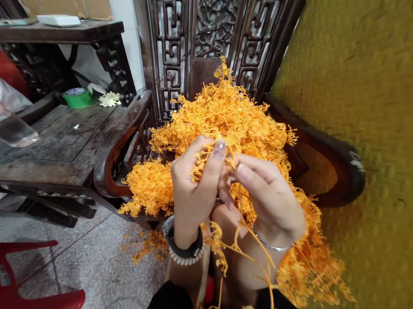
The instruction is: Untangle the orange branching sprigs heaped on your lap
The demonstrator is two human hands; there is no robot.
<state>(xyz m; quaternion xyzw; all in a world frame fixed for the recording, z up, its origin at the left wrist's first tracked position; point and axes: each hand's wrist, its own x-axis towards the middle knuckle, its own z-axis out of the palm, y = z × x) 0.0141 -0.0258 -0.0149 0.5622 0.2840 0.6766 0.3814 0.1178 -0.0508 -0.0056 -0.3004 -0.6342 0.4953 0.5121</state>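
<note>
A large heap of orange, finely branched artificial sprigs (pixel 221 125) fills the lap and spills over the seat of a carved dark wooden chair (pixel 216 21). My left hand (pixel 195 190), wearing a dark beaded bracelet, pinches a small orange sprig between thumb and fingers. My right hand (pixel 267 197), with a thin silver bangle (pixel 272 243) on its wrist, grips the same tangle from the other side. Long bare orange stems (pixel 257 267) hang down past my wrists over my knees. The fingertips of both hands nearly meet, and the sprigs partly hide them.
A dark wooden table (pixel 51 149) on the left holds a glass (pixel 8 129), a green tape roll (pixel 77 98) and a white flower (pixel 109 99). A red plastic stool (pixel 5 299) stands on the tiled floor (pixel 101 283), with a black cable and orange scraps. A yellow textured cushion (pixel 371 95) fills the right.
</note>
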